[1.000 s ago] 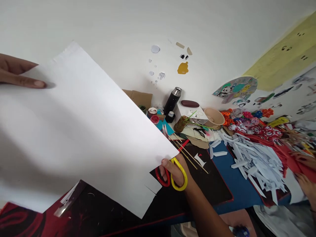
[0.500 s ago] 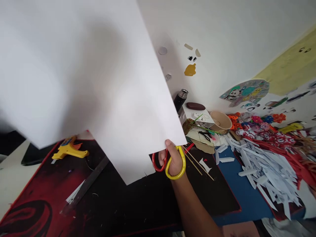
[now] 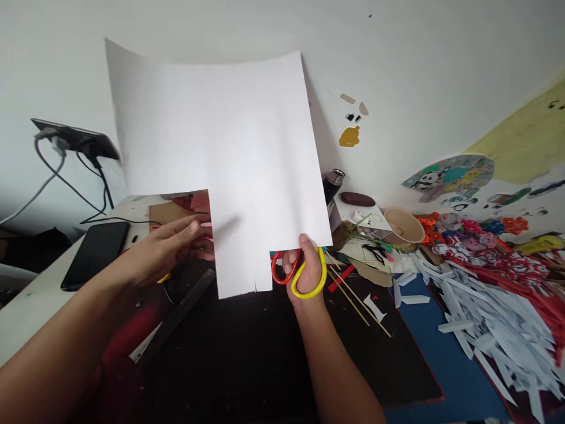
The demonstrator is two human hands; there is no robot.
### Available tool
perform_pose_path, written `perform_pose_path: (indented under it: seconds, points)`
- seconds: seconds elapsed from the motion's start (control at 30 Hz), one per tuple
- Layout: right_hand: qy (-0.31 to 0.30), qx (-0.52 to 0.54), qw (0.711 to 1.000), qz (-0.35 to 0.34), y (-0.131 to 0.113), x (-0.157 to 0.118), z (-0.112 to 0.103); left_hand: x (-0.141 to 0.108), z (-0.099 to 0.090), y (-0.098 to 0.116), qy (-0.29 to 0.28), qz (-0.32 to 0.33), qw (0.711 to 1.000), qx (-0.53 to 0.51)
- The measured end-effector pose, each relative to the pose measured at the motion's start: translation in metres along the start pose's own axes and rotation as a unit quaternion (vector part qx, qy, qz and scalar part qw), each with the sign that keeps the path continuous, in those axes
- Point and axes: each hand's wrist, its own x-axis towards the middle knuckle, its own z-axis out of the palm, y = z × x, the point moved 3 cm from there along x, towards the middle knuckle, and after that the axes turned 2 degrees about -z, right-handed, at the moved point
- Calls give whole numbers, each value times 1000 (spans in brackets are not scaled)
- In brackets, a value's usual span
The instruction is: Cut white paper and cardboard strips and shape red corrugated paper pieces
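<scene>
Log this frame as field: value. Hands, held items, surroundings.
held item: large white paper sheet, raised, lower edge stepped, short slit at bottom
right hand: holds sheet's lower-right corner plus scissors with red and yellow handles; blades hidden
left hand: open, beside sheet's lower-left notch; contact unclear
work surface: black mat, thin tan sticks on it
right side: piled white paper strips

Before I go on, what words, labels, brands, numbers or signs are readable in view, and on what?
No text reads clearly.
Dark mat: lettering by the wooden sticks, partly covered and blurred; unreadable.
White box: small marks on top, too small to tell whether they are words.
White sheet and scissors: no writing visible.
</scene>
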Motion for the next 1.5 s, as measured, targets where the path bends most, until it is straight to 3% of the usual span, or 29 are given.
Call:
perform_pose_path:
  seconds: [0.07, 0.2, 0.43, 0.6, 1.0, 1.17, 1.37, 1.5]
  points:
    - [1, 1, 1000, 2, 3, -2, -2, 10, 11, -1, -23, -25, 998, -59]
    - [-14, -9, 1000, 2, 6, -5, -8, 19, 21, -5, 13, -60, 993, -102]
    - [-43, -41, 998, 9, 11, -4, -14, 21, 21, -5, -5, -73, 988, -133]
    - [-49, -49, 998, 7, 13, -3, -14, 20, 21, -2, 17, -72, 983, -168]
    - [-81, -51, 995, 34, 18, -6, -13, 20, 22, 6, 53, -6, 979, -199]
    - [-133, -45, 988, 68, 18, -17, -20, 12, 15, 14, 90, 37, 980, -174]
    - [-208, -91, 969, 101, 14, -47, -45, 17, -7, 15, 150, 138, 970, -132]
    - [-274, -130, 946, 114, 2, -68, -57, 20, -17, 12, 169, 142, 971, -90]
